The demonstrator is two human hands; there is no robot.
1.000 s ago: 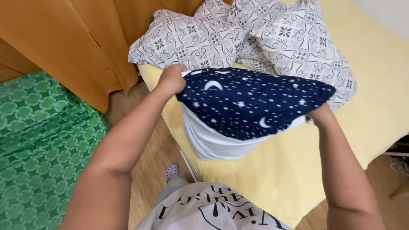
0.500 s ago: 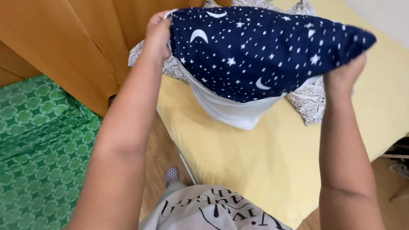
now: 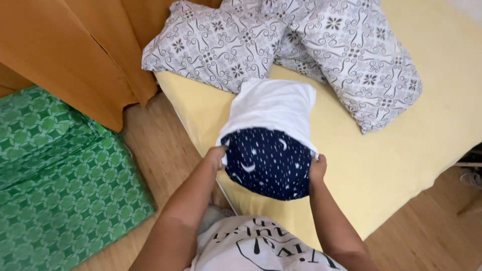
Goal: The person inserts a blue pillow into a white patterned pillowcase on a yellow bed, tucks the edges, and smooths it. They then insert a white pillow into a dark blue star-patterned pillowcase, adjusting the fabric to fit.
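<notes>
My left hand [image 3: 217,156] and right hand [image 3: 317,168] grip the navy starred pillowcase [image 3: 266,168] edges, apparently; the white pillow [image 3: 271,108] extends straight away over the bed [image 3: 391,165].

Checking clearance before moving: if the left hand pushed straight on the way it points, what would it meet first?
The left hand points up the bed, gripping the dark starry pillowcase. Going straight on, it would likely slide along the white pillow, then meet the patterned pillows; depth is unclear.
</notes>
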